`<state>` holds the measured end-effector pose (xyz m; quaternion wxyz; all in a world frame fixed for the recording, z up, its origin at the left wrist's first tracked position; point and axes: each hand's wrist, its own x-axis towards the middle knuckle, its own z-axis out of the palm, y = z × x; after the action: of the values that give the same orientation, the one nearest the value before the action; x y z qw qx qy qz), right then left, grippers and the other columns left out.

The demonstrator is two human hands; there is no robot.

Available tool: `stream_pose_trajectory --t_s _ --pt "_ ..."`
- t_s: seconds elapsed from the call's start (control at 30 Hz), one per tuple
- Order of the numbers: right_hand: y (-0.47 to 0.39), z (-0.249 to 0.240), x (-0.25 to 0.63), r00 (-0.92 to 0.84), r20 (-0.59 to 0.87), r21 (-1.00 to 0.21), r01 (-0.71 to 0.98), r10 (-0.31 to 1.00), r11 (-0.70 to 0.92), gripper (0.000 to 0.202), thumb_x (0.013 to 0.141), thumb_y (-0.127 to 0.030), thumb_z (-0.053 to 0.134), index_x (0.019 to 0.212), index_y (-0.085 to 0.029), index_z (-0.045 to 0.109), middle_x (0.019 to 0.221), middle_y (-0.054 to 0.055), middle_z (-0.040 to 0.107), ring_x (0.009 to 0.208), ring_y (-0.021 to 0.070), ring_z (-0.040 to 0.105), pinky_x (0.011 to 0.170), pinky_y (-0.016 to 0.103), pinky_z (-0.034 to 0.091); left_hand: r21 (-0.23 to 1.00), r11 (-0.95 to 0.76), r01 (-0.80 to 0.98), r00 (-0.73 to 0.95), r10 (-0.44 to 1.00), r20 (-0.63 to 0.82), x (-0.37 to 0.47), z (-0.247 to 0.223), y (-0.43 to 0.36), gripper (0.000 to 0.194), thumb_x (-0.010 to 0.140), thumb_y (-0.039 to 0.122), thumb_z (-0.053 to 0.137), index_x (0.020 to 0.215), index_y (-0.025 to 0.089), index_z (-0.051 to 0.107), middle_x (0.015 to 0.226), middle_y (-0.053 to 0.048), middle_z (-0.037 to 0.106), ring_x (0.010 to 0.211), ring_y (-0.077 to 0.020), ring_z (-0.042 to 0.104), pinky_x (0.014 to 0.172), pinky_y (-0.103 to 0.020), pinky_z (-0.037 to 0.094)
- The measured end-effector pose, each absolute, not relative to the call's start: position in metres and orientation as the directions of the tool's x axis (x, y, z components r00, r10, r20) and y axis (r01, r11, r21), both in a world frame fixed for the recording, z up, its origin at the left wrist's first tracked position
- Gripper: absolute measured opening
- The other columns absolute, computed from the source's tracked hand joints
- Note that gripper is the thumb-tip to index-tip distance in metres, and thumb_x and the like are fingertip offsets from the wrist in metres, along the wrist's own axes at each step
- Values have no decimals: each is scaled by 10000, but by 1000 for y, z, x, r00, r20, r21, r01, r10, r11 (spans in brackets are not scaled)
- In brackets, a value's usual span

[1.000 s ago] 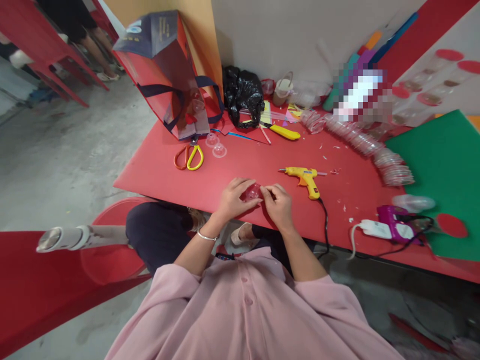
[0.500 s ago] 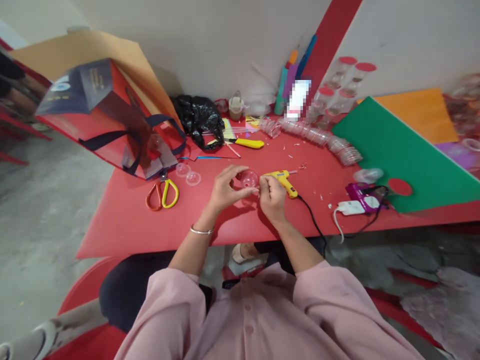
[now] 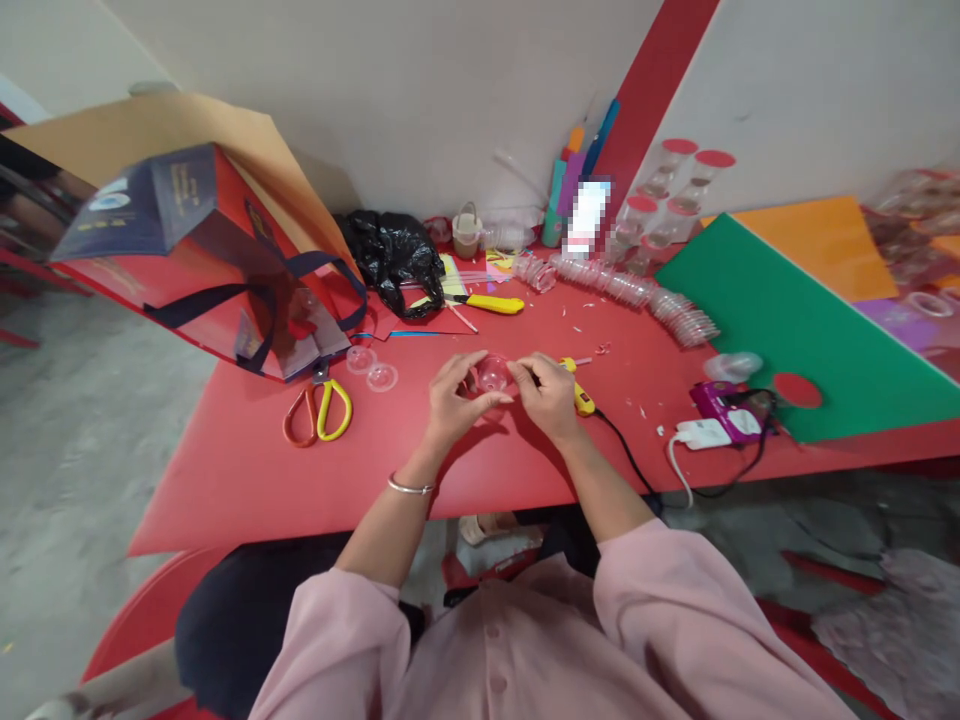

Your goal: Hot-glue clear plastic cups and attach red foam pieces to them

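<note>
A small clear plastic cup (image 3: 493,373) is held just above the red table (image 3: 300,490). My left hand (image 3: 456,398) curves round its left side, thumb low and fingers above. On the cup's right edge, my right hand (image 3: 546,395) has its fingers closed together, pinching the rim or something small there. Behind my right hand lies a yellow glue gun (image 3: 583,398), partly covered by it. Two clear plastic pieces (image 3: 382,377) and scissors with red and yellow handles (image 3: 323,410) lie to the left.
A large paper bag (image 3: 202,250) stands at the left, beside a black plastic bag (image 3: 394,255). Further back are a yellow cutter (image 3: 495,303) and a row of stacked clear cups (image 3: 626,282). A green board (image 3: 810,340) and a purple power socket (image 3: 724,405) are at the right.
My right hand has shifted from below the cup's right side up to its right edge, its fingers now reaching the rim. It covers more of the glue gun. The view has tilted slightly.
</note>
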<state>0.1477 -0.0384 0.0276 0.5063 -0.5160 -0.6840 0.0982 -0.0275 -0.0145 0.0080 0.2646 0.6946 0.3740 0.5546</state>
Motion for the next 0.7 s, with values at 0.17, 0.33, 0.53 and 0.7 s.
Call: stream_pose_trajectory --t_s 0.17,0.33,0.53,0.7 --pt "-39 20 149 40 596 -647 615 802 450 328 1056 -389 459 795 -228 575 713 10 591 680 170 554 680 320 423 781 -578 238 111 815 569 -24 8 -19 683 672 546 884 1219 187 689 970 -64 682 755 -147 604 627 -260 498" --pt "-43 19 148 82 548 -706 579 833 408 388 1059 -440 429 754 -234 551 673 6 591 656 174 553 674 330 430 779 -583 231 106 811 576 -24 14 -21 668 677 544 881 1208 184 695 940 -57 679 718 -136 589 630 -261 512" --pt "-47 21 146 161 413 -865 376 896 332 449 1037 -517 465 692 -240 546 568 -14 534 569 163 530 591 312 428 782 -595 189 113 804 584 -24 18 -22 656 686 539 877 1211 189 697 948 -63 685 722 -138 592 645 -269 520" --pt "-49 22 146 135 399 -886 313 907 343 426 1025 -529 486 755 -235 634 597 -7 582 564 158 548 571 303 438 800 -559 217 92 828 554 -26 17 -22 642 690 526 879 1214 205 695 947 -52 678 727 -139 603 658 -273 529"
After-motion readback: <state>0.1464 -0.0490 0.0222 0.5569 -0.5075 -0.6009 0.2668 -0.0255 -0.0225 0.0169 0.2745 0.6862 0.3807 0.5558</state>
